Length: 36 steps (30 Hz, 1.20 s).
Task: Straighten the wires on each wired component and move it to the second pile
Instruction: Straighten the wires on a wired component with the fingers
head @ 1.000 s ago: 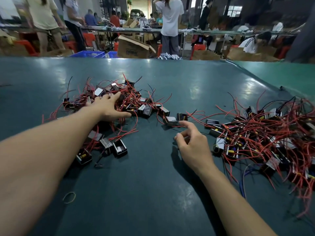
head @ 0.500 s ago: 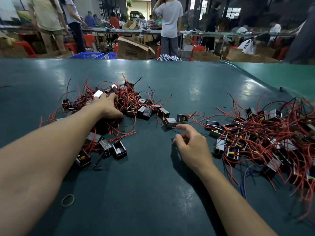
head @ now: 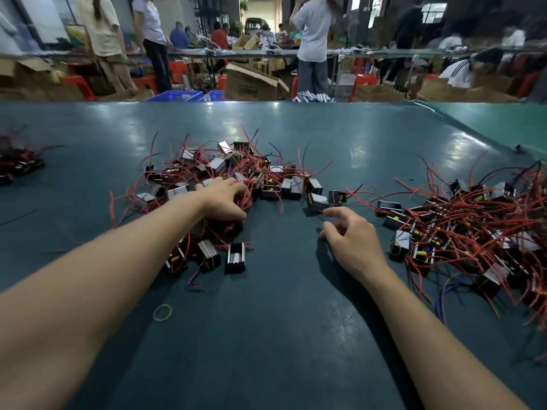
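Green table (head: 296, 335): left hand (head: 223, 199) grips red wires in the tangled left pile (head: 236, 173); right hand (head: 352, 241), loosely curled, holds nothing; black components point every way.

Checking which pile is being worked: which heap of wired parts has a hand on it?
The middle heap: the left hand rests on its red wires. The right hand is on the bare table, short of the right heap.
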Motion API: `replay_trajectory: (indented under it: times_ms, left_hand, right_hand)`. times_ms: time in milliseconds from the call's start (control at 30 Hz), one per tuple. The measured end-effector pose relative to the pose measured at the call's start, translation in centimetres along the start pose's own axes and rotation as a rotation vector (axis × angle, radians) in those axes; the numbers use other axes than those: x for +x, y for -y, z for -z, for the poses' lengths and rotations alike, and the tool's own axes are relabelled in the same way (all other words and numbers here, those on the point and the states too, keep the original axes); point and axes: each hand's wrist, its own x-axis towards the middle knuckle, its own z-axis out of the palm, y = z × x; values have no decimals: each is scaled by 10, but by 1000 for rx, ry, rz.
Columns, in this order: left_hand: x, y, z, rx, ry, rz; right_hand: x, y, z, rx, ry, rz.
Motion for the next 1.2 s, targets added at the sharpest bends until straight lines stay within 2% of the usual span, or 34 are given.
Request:
replay_trajectory:
  times_ms: [167, 233, 400, 567, 633, 733, 767, 900, 1067, 1200]
  left_hand:
    - [-34, -10, 25, -337, 244, -117]
    - [-43, -14, 34, -353, 241, -119]
    - [-51, -19, 48, -223, -19, -140]
    - [-54, -29, 52, -158, -238, -41]
    - [-58, -30, 54, -174, -383, 7]
    - [-61, -28, 42, -324, -674, 89]
    - [-63, -27, 31, -372, -702, 121]
    - [-65, -32, -28, -405, -497, 136]
    - [-64, -32, -46, -253, -608, 96]
    - [-68, -32, -50, -239, -538, 14]
  right_hand:
    - [-1, 1, 2, -16, 12, -8]
    - [-1, 1, 2, -15, 14, -11]
    - [0, 0, 4, -5, 16, -18]
    - [1, 0, 5, -10, 23, -17]
    - [2, 1, 4, -24, 22, -14]
    - [3, 1, 4, -29, 21, -20]
    - [2, 2, 4, -28, 21, -22]
    - [2, 1, 3, -28, 23, -18]
    - [1, 1, 4, -13, 23, -27]
    - [-2, 0, 2, -62, 25, 13]
